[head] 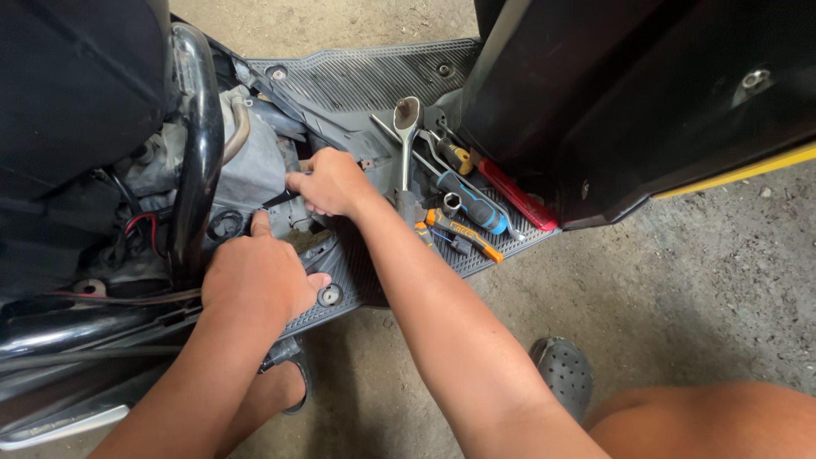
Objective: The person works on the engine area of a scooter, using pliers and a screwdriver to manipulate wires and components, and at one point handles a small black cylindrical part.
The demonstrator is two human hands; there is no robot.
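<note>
Head view. Right hand (pixel 333 181): fingers curled tight round a thin dark tool (pixel 276 201), tip at the grey engine casing (pixel 255 166). Left hand (pixel 255 276): closed, thumb up against the casing just below the tool; whether it grips anything can't be told. Right of the casing, on the ribbed footboard (pixel 357 81): ratchet (pixel 407 127), blue-handled driver (pixel 472 204), red-handled tool (pixel 514 195), orange pliers (pixel 463 235).
</note>
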